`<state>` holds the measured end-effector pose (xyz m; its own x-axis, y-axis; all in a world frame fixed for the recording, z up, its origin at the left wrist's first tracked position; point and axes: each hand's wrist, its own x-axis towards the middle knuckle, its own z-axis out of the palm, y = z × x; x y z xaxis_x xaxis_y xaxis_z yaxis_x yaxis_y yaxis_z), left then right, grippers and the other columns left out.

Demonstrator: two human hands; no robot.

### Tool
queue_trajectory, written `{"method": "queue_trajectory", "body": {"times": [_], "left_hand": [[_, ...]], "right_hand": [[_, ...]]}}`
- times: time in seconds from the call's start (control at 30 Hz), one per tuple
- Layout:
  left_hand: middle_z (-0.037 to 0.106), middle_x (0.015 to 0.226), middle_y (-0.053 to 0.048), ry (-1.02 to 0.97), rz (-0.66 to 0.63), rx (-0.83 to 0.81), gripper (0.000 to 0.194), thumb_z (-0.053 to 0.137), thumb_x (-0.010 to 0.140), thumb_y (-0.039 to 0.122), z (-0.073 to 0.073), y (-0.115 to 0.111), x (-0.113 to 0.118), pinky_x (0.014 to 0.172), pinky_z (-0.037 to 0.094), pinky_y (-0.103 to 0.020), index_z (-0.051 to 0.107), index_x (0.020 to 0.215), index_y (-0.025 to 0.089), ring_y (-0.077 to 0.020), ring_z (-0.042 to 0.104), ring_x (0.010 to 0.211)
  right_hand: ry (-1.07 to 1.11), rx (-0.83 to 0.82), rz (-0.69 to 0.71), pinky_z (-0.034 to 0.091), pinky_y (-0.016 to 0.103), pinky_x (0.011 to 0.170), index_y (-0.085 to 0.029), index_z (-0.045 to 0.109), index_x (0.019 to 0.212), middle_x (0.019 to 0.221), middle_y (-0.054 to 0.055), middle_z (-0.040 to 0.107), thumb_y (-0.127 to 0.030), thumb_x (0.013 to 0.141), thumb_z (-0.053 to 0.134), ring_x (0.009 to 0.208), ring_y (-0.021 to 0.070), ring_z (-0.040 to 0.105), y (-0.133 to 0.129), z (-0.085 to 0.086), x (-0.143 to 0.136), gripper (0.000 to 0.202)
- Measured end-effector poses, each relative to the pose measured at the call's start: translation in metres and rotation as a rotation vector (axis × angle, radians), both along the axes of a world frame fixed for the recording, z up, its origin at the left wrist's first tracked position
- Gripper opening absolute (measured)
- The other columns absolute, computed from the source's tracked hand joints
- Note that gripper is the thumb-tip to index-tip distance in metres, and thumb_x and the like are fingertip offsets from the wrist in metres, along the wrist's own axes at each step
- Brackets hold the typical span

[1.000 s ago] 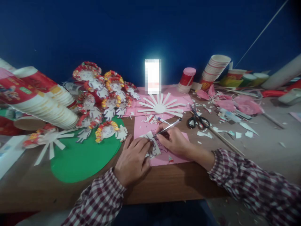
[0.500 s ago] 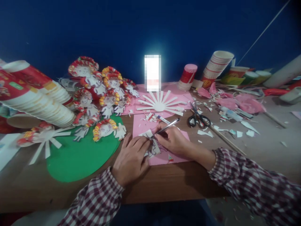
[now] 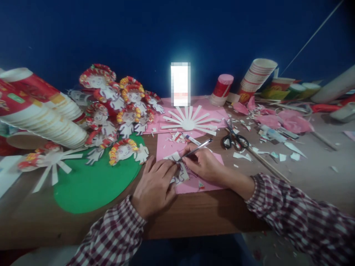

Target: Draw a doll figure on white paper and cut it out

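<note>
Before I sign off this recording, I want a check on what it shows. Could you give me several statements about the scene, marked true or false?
1. The right hand holds a pen. True.
2. The scissors are in the left hand. False: they lie on the table, and the left hand rests on a marked piece of white paper.
3. The green sheet lies to the left of the left hand. True.
4. The marked piece lies on the green sheet. False: it lies on pink paper.
5. The pink-topped cup stands to the right of the white fan of strips. True.
</note>
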<state>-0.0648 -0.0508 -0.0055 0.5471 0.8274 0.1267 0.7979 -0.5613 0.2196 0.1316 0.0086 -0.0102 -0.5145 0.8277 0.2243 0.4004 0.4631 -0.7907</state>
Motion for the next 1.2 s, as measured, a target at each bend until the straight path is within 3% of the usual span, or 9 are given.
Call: {"method": "queue_trajectory", "body": {"times": [1.2], "left_hand": [[0.057, 0.122, -0.012, 0.017, -0.002, 0.006, 0.043, 0.047, 0.082, 0.027, -0.0014, 0.0004, -0.0004, 0.110, 0.017, -0.057, 0.053, 0.123, 0.014, -0.0284, 0.047, 0.116]], "right_hand": [[0.030, -0.066, 0.002, 0.040, 0.024, 0.063, -0.018, 0.052, 0.087, 0.071, -0.002, 0.053, -0.016, 0.082, 0.051, 0.064, 0.0122, 0.049, -0.0006, -0.0003, 0.0019, 0.005]]}}
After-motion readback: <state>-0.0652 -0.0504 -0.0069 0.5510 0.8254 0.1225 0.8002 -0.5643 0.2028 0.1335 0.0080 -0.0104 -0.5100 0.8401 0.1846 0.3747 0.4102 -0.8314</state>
